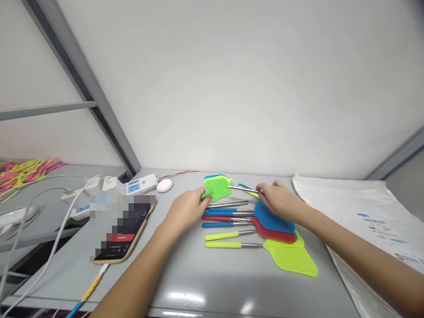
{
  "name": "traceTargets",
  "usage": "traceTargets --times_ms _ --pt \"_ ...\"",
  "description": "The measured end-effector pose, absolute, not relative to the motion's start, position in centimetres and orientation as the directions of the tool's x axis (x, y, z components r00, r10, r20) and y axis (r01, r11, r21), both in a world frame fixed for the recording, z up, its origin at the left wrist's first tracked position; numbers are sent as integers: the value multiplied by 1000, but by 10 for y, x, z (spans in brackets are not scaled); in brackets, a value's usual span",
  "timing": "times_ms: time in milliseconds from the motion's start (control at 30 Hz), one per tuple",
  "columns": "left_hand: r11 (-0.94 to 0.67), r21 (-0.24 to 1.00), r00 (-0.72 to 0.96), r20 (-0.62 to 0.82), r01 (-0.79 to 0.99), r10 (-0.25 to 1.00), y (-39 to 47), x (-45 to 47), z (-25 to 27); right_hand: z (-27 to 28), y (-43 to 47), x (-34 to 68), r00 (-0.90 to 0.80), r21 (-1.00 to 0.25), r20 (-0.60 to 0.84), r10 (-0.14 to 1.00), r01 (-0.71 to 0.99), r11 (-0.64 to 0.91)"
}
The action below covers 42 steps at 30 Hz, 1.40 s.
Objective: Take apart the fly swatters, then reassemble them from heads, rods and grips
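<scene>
reaches forward with both arms, forearms slanting inward from either side of the red swatter (276,234). holds the left hand (188,207) beyond and left of the red swatter's handle, knuckles up, thumb and forefinger closed on a smooth green handle (207,194) — cannot tell the set of the other fingers, tucked from view. holds the right hand (276,201) just beyond the red swatter's paddle, palm down, fingers bunched with the thumb to pinch a slim, shiny steel rod (247,190). points the rod leftward at the neck of a bright green mesh paddle (220,189), beyond the red swatter; cannot tell joined from merely close. shows, immediately beyond the red swatter and overlapping it, a blue perforated paddle (273,216), and nearer than it, yellow-green swatters (293,258) with rounded handles and finely holed plastic. shows also thin bare metal rods (230,203) beyond the red swatter's handle, and — to its right — a crinkled white plastic bag (364,229).
</scene>
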<state>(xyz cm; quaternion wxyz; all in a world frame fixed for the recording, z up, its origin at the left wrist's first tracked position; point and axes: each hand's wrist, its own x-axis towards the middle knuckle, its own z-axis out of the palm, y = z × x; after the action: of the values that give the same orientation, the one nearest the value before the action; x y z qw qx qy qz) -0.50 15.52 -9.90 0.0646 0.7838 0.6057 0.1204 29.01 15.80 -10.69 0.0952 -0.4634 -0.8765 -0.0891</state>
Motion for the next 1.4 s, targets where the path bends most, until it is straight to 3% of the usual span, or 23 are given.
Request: traceTargets --times_ms 133,467,767,933,1067,1167,1233,1333,1400 --pt "-238 178 196 227 955 954 161 -20 -110 -121 178 261 -627 7 246 739 763 646" --pt "-205 100 202 36 974 979 159 -31 -126 -137 200 230 -652 -119 263 711 710 695" --pt "-197 133 200 -7 971 980 159 -22 -134 -136 197 235 -658 -232 115 744 711 664" --pt "-194 154 198 -11 969 980 159 -13 -135 -133 191 234 -680 -199 119 724 698 688" --pt "-192 160 191 20 968 981 157 -10 -134 -132 183 237 -632 -95 240 736 740 666" --pt "-187 260 164 106 947 981 154 -7 -127 -127 170 241 -612 -96 311 727 741 665" --pt "-235 427 172 181 873 968 149 -3 -120 -122 158 243 -608 -120 343 716 728 675" --pt "-353 698 197 297 623 934 137 10 -111 -117 140 241 -606 -180 390 694 688 703" --pt "-423 793 203 371 438 906 127 20 -108 -117 131 237 -586 -250 421 693 659 709"
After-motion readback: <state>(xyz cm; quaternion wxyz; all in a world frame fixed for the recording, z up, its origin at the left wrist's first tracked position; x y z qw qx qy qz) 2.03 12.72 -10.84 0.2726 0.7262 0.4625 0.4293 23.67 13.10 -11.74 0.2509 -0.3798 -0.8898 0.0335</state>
